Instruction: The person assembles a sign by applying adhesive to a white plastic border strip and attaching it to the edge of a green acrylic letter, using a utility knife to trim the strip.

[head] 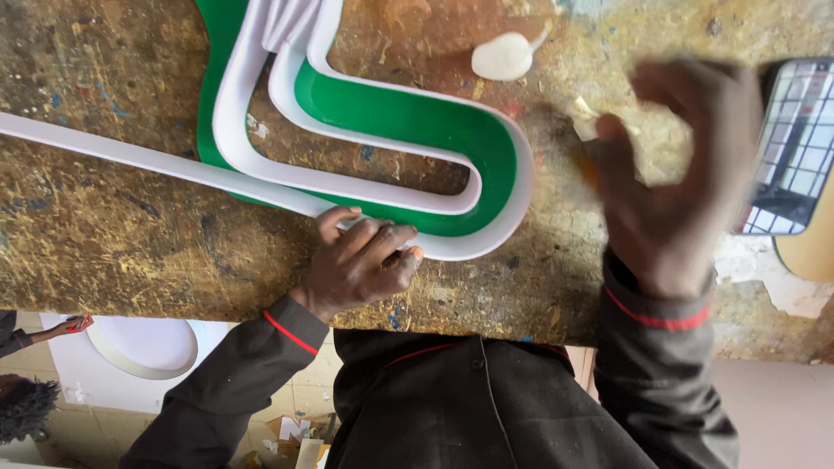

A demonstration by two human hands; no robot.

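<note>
Head cam: left hand (360,260) presses fingers down on the white strip (261,187) edging the green letter panel (408,122) on the workbench (104,234). Right hand (673,174) is blurred, can't tell its grip.

This is a workshop, a sign-maker's by the look of it. The wooden workbench (130,234) filling most of the frame is scarred, flecked with paint and crusted with old glue. On it at upper centre lies a green letter form (408,117) edged with a bent white plastic strip (287,178). A white blob (502,56) sits at the top. At lower left, a white disc (143,346) and offcuts lie on the tiled floor (287,408).
</note>
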